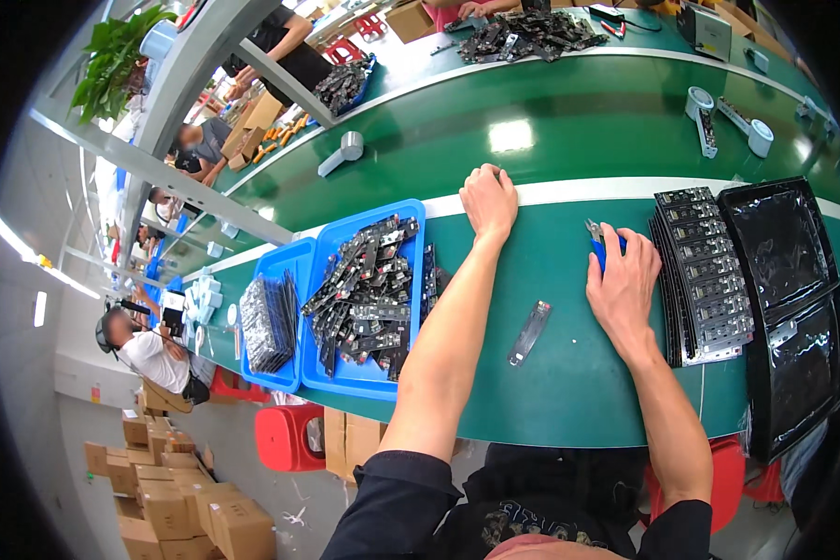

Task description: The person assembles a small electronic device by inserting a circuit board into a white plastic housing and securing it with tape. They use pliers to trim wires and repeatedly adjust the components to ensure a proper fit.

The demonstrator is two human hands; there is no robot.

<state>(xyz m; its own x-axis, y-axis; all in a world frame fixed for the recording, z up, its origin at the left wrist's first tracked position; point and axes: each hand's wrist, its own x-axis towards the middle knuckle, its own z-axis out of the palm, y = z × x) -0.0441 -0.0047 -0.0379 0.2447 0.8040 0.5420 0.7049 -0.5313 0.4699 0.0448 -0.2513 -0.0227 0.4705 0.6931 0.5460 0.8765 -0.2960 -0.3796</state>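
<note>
My right hand (623, 285) is closed round small blue-handled pliers (598, 254), with their metal jaws pointing away from me. My left hand (490, 201) rests at the white edge strip of the bench, its fingers curled; whatever they hold is hidden. Between my arms a single narrow dark circuit board (530, 333) lies on the green bench (569, 397). A blue tray (418, 280) heaped with loose dark circuit boards (369, 285) stands left of my left forearm. Right of my right hand is a tall stack of circuit board panels (705, 280).
Another blue tray (289, 381) holds silvery packed pieces. Black trays (784, 308) stand at the far right. Beyond the white strip, a green conveyor belt (420, 121) carries grey-white round-ended parts (345, 149). Across it lies a board pile (530, 35). Red stools (285, 437) stand below.
</note>
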